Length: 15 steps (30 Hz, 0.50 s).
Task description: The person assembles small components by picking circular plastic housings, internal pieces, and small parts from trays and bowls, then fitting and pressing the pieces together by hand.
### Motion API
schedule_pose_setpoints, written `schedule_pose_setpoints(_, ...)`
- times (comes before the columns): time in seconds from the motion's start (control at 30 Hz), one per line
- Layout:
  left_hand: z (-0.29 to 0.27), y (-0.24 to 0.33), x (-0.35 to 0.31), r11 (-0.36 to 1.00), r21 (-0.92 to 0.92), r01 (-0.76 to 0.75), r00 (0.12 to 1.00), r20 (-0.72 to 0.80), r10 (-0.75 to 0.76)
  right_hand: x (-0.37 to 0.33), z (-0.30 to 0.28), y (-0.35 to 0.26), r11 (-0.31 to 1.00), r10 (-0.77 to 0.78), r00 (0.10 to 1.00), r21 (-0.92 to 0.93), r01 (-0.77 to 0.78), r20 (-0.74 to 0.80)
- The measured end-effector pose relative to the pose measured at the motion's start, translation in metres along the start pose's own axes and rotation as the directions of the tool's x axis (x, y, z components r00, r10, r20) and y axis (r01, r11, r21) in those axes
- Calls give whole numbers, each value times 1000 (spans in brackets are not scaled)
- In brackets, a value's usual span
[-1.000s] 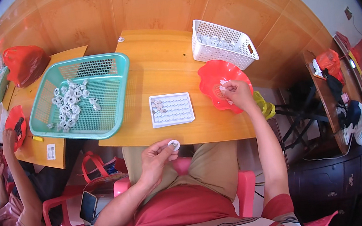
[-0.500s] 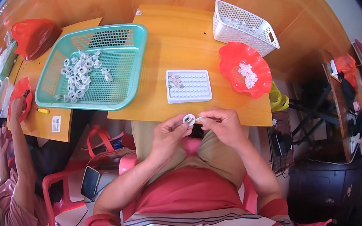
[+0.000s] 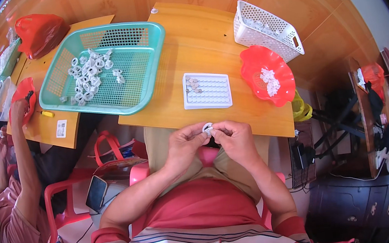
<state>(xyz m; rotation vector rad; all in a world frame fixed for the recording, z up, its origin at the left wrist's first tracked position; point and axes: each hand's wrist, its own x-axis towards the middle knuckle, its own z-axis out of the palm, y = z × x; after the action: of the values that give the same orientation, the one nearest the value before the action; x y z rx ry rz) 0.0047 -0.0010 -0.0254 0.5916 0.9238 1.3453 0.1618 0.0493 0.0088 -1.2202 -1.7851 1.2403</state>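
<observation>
Wooden panelling backs an orange-brown table (image 3: 223,35) that fills the upper middle of the view. Below its near edge, over the person's lap, a small white ring-shaped part (image 3: 207,128) sits pinched between the fingertips of both hands: the left hand (image 3: 184,144) closes on it from the left, the right hand (image 3: 235,138) from the right, the thumbs and forefingers meeting around it.

Just beyond the hands, on the table, lies a white rectangular tray (image 3: 206,90) of round pockets, with a few small pieces in its far left corner. To its right sits a red scalloped bowl (image 3: 266,74) holding white bits, and behind that a white perforated basket (image 3: 268,29). Left of the tray a teal mesh basket (image 3: 105,67) holds a heap of white ring parts (image 3: 89,71).

On a lower side table (image 3: 54,124) lie a small white label (image 3: 61,128), a red plate (image 3: 23,94) and a red bag (image 3: 39,26). Another person's arm (image 3: 21,157) reaches toward that plate. Red plastic chairs (image 3: 61,206) stand below, and a dark phone (image 3: 96,193) rests near one of them.
</observation>
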Motion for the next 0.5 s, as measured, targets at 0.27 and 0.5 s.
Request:
schedule_pose_setpoints(0.27,0,-4,0,999,11,-32,999,-11,32,-2,11,3,999,-39,995,-4,39,-90)
schedule_pose_setpoints(0.5,0,-3,0,999,37,-35,999,-25,36,-1,10,3,999,-42,997,-31,40,-58)
